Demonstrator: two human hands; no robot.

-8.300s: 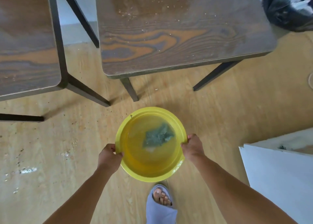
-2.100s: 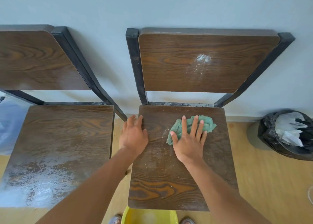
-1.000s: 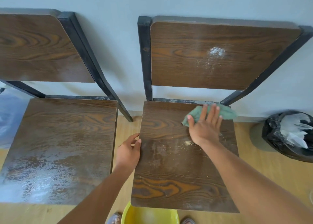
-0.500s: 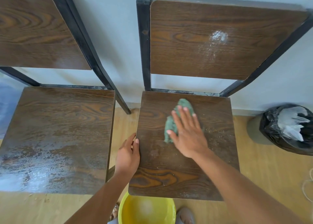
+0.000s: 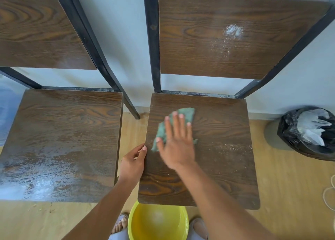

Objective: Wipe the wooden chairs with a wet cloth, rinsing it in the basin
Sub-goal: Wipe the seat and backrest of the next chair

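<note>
Two dark wooden chairs with black metal frames stand against the wall. My right hand (image 5: 176, 143) lies flat on the green cloth (image 5: 188, 113), pressing it onto the seat of the right chair (image 5: 223, 170). White dust specks remain on that seat's right side and on its backrest (image 5: 233, 32). My left hand (image 5: 133, 162) grips the seat's left edge. The left chair (image 5: 61, 141) has a wet, shiny seat. The yellow basin (image 5: 157, 223) sits on the floor below the right seat's front edge, between my feet.
A black bin bag with white paper (image 5: 310, 132) stands on the floor at the right by the wall. A coil of string (image 5: 329, 194) lies at the far right edge. The floor is light wood.
My right hand has slid the cloth from the seat's back right corner toward the left middle. The left hand keeps holding the seat's left edge. The view has tilted slightly down.
</note>
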